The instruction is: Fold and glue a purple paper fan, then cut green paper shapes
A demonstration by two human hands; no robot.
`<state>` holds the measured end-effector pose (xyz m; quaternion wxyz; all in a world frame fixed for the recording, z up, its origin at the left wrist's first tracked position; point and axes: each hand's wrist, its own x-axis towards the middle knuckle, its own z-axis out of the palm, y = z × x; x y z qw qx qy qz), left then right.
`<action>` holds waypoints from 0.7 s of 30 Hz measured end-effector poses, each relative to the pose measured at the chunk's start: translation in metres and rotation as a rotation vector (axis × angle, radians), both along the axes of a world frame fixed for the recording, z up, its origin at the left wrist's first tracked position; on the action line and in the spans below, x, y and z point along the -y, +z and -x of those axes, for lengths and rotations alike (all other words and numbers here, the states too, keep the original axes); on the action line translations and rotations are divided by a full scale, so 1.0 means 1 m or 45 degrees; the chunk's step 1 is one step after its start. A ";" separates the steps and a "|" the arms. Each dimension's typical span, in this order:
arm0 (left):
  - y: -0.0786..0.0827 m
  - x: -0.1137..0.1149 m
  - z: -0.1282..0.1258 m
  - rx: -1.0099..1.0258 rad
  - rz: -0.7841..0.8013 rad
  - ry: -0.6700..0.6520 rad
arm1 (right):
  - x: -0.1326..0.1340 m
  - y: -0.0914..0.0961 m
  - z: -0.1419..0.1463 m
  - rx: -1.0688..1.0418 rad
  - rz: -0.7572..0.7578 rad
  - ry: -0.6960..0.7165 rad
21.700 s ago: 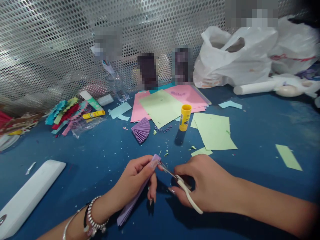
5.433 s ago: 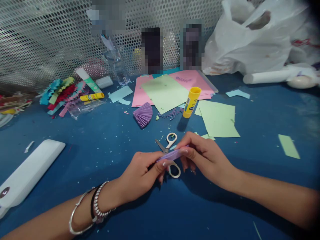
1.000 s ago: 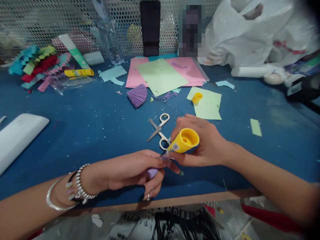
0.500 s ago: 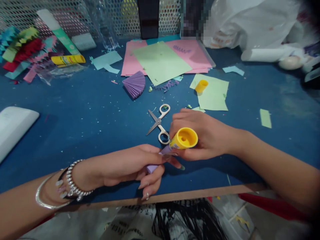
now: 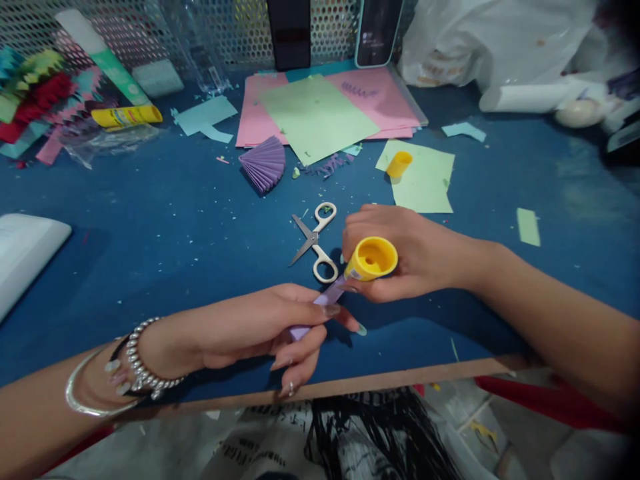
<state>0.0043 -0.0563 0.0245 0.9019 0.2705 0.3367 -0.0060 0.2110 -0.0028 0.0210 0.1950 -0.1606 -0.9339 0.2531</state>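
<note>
Between the thumb and fingers of my left hand (image 5: 295, 320) is a narrow folded strip of purple paper (image 5: 327, 295), slanting up to the right. My right hand (image 5: 395, 247) is closed around a yellow glue stick (image 5: 373, 259), its open base facing me and its other end down against the strip's upper part. The glue tip itself is hidden. Just beyond my hands lie scissors (image 5: 314, 240) with white handles, blades spread. Farther back rests a pleated purple paper fan (image 5: 265, 165). A yellow cap (image 5: 399, 164) sits on a pale green paper piece (image 5: 425, 190).
Pink sheets (image 5: 250, 110) and a green sheet (image 5: 317, 117) are stacked at the back. Phones (image 5: 379, 33) lean on the mesh. Another yellow glue stick (image 5: 125, 117) lies at left near colored paper pieces. A white plastic bag (image 5: 460, 40) stands at back right.
My right hand and the glue stick have moved slightly up and away from my left hand, baring more of the purple strip. The whole view has shifted a little.
</note>
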 end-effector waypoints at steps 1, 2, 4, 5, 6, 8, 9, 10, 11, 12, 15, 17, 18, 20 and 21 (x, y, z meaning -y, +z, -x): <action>0.000 0.000 0.000 0.002 -0.001 0.002 | -0.001 0.000 -0.001 0.002 0.000 0.001; 0.000 0.000 0.000 0.003 -0.002 0.002 | -0.001 0.000 -0.001 0.004 0.000 0.000; 0.001 0.000 -0.001 0.002 -0.007 0.003 | -0.003 0.000 -0.003 0.006 -0.001 -0.006; 0.002 0.000 -0.001 0.002 -0.010 0.002 | -0.003 0.000 -0.004 0.008 -0.004 -0.014; 0.002 0.000 -0.001 0.004 -0.016 0.002 | -0.004 -0.001 -0.005 0.007 -0.011 -0.024; 0.002 0.000 0.000 0.011 -0.024 -0.008 | -0.004 -0.002 -0.007 -0.003 -0.031 -0.051; 0.002 0.000 0.000 0.013 -0.028 -0.011 | -0.005 -0.002 -0.009 -0.010 -0.041 -0.060; 0.002 0.000 0.000 0.011 -0.033 -0.009 | -0.006 -0.003 -0.010 -0.018 -0.050 -0.069; 0.002 0.000 0.000 0.010 -0.039 -0.008 | -0.006 -0.003 -0.012 -0.023 -0.055 -0.074; 0.002 0.001 0.000 0.010 -0.041 -0.012 | -0.007 -0.004 -0.013 -0.024 -0.061 -0.079; 0.001 0.001 0.001 0.017 -0.037 -0.014 | -0.009 -0.005 -0.016 -0.027 -0.082 -0.084; 0.001 0.001 0.001 0.016 -0.032 -0.011 | -0.010 -0.005 -0.017 -0.030 -0.094 -0.081; 0.001 0.001 0.001 0.013 -0.032 -0.003 | -0.010 -0.005 -0.017 -0.032 -0.103 -0.082; 0.002 0.000 0.000 0.016 -0.024 -0.016 | -0.010 -0.005 -0.017 -0.019 -0.125 -0.087; 0.002 -0.001 0.000 0.022 -0.016 -0.028 | -0.010 -0.005 -0.017 -0.008 -0.137 -0.090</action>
